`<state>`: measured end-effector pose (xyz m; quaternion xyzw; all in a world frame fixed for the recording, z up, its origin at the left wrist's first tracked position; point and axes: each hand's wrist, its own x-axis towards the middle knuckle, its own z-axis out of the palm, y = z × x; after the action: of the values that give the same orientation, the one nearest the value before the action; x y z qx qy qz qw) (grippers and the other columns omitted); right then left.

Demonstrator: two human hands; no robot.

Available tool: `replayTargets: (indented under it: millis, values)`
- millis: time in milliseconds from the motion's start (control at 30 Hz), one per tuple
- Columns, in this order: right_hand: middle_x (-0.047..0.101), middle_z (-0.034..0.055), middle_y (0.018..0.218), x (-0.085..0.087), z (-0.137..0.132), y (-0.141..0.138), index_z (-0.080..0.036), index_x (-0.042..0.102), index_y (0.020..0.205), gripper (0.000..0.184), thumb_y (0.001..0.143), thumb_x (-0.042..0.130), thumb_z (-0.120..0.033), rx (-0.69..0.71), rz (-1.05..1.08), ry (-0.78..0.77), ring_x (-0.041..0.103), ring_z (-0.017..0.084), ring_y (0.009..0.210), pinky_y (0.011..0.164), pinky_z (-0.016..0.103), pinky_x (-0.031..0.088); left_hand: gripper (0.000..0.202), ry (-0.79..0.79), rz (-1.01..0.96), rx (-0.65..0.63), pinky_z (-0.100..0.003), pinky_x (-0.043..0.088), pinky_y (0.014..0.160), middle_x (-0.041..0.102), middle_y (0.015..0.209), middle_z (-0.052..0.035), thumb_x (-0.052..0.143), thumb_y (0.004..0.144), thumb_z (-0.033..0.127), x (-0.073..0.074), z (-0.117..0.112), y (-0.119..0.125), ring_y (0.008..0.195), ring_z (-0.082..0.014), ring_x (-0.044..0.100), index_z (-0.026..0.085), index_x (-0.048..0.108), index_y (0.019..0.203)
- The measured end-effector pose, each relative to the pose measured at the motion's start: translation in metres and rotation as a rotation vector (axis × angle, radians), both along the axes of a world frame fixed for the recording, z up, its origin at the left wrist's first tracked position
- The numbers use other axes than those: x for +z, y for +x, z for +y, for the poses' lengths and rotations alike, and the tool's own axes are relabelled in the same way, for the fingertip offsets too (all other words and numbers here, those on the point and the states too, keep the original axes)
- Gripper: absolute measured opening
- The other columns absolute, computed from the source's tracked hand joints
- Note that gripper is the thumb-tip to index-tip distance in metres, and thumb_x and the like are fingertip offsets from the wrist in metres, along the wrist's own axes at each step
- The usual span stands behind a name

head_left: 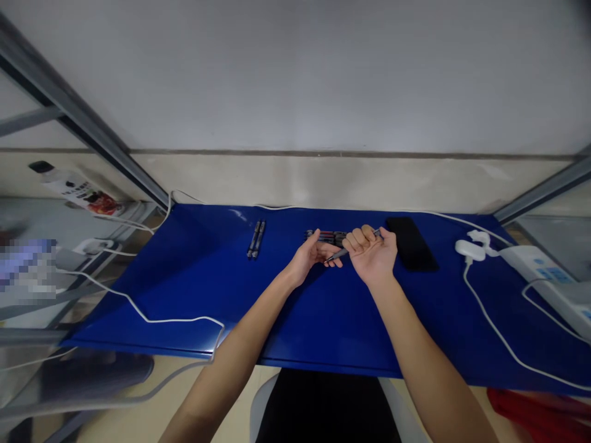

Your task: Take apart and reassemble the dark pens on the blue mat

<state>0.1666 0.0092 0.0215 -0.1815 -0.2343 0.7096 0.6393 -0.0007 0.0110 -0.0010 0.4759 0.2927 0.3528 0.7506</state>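
Note:
My right hand (370, 253) is curled round a grey pen (340, 253), held at a slant above the desk. One end of the pen shows past my right thumb, and its pointed end slopes down to the left. My left hand (312, 255) is at that tip, thumb raised apart and fingers stretched out behind the pen; whether they touch it is unclear. Behind both hands lies a row of several pens (327, 234), partly covered by my fingers. Farther left, two dark pens (256, 239) lie side by side on the blue desk (194, 264).
A black phone (410, 243) lies right of my right hand. Beyond it are a white charger piece (470, 249) with a cable and a white power strip (545, 271). Another white cable (175, 319) crosses the desk's left part. A labelled bottle (80, 191) stands at far left.

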Motion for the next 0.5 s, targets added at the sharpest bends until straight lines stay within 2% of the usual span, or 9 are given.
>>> replayTargets:
  millis: [233, 367, 500]
  values:
    - [0.019, -0.0044, 0.054, 0.0008, -0.0001, 0.0002, -0.022, 0.024, 0.056, 0.045, 0.089, 0.04, -0.048, -0.036, -0.103, -0.019, 0.025, 0.012, 0.047, 0.047, 0.029, 0.034, 0.079, -0.01, 0.006, 0.006, -0.032, 0.039, 0.071, 0.071, 0.08, -0.0158, 0.021, 0.092, 0.067, -0.0006, -0.0001, 0.0003, 0.067, -0.0178, 0.057, 0.007, 0.073, 0.092]
    - [0.019, -0.0045, 0.054, 0.0021, -0.0006, -0.0005, -0.022, 0.023, 0.056, 0.047, 0.089, 0.039, -0.053, -0.041, -0.095, -0.022, 0.024, 0.013, 0.047, 0.047, 0.029, 0.033, 0.08, -0.008, 0.013, 0.015, -0.032, 0.039, 0.071, 0.071, 0.08, -0.0158, 0.021, 0.092, 0.067, 0.0006, -0.0007, 0.0003, 0.067, -0.0178, 0.057, 0.007, 0.073, 0.091]
    - [0.019, -0.0044, 0.053, 0.0029, -0.0008, -0.001, -0.022, 0.023, 0.056, 0.045, 0.089, 0.04, -0.048, -0.022, -0.062, -0.02, 0.024, 0.013, 0.048, 0.047, 0.028, 0.032, 0.079, -0.003, 0.002, 0.005, -0.031, 0.039, 0.07, 0.071, 0.08, -0.0161, 0.022, 0.092, 0.067, 0.0005, -0.0006, 0.0002, 0.067, -0.0182, 0.058, 0.007, 0.073, 0.091]
